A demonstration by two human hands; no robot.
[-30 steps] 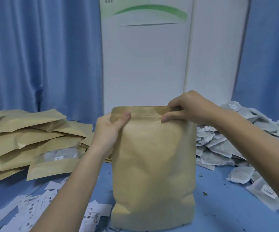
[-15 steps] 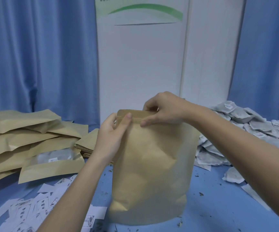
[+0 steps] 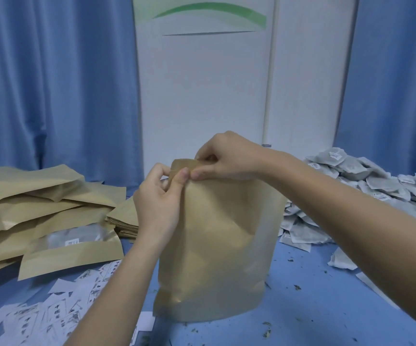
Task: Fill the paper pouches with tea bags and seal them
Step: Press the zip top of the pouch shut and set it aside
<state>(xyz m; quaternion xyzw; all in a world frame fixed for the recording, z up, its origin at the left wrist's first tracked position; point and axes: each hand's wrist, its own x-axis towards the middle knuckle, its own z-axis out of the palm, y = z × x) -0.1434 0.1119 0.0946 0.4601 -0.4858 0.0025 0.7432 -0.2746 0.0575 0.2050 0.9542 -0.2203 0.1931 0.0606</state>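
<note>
Both hands pinch the upright pouch's top-left corner.

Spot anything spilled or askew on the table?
Yes: dark loose tea crumbs lie scattered on the blue tabletop around the upright brown paper pouch, likely spilled from the grey tea bags.
</note>
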